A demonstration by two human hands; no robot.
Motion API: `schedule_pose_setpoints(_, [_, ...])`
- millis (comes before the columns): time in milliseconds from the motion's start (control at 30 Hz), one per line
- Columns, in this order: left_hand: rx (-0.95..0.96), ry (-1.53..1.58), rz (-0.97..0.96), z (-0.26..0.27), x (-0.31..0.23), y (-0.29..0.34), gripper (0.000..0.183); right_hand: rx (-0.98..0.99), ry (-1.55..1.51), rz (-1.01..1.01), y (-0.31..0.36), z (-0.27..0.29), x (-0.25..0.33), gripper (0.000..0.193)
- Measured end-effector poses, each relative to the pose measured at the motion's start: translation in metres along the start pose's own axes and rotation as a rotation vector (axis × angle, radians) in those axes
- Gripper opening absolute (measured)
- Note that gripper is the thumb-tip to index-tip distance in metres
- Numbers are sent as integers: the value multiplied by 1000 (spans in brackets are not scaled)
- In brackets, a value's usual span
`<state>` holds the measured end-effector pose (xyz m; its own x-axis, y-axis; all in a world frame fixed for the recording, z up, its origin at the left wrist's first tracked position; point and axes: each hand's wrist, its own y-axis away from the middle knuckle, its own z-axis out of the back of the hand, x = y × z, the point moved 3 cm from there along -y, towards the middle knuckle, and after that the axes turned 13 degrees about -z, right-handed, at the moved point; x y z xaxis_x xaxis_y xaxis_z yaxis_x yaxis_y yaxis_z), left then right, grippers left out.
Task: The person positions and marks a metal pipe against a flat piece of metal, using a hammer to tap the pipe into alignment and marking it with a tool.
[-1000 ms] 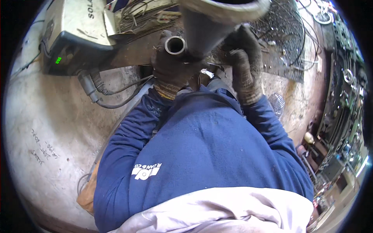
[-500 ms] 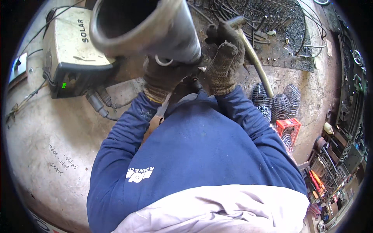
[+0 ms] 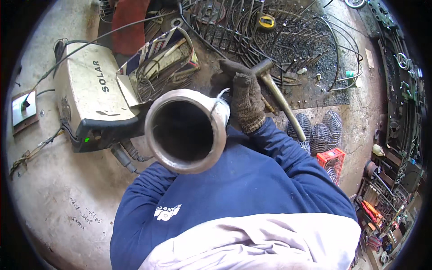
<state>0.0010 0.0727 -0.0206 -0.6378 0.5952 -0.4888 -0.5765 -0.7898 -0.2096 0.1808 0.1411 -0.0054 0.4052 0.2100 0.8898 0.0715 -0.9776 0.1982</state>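
Opening toward the wearer's head, the wide metal pipe [image 3: 186, 130] stands in front of the chest, a little left of the body's midline, its thick round rim hiding much of what lies behind it. Its long axis runs nearly along the line of sight, so the tube is strongly foreshortened; only a short stretch of outer wall shows at the right of the rim, on the side toward the right hand [image 3: 247, 96]. That gloved hand is the nearer one in plain sight, beyond the mouth and to its right, with fingers stretched up and to the left. A hammer [image 3: 282, 100] lies just to its right, head beside the glove and handle slanting down and to the right, away from the pipe. With the palm turned from view, I cannot tell whether the right hand grips the hammer, the pipe or nothing. The left sleeve [image 3: 144, 189] runs up beneath the pipe, which covers the left hand entirely, so its hold cannot be told. Past the right glove spreads the dark surface [image 3: 206, 74], bearing a tape measure [image 3: 266, 22].
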Motion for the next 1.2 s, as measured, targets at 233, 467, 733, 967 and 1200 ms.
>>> schedule_pose_setpoints(233, [-128,58,99,-5,8,-15,65,-22,66,66,-1,-4,5,71])
schedule_pose_setpoints(467, [-201,233,92,25,-13,-38,68,-75,170,239,4,12,7,64])
schedule_pose_setpoints(733, [-342,352,74,15,-3,-27,57,-388,940,615,83,61,72,50])
schedule_pose_setpoints(967, [-373,374,160,19,-8,-29,63,-388,1386,425,81,69,66,45])
schedule_pose_setpoints(1200, [-352,253,226,27,-22,-31,71,-231,322,456,23,19,2,57])
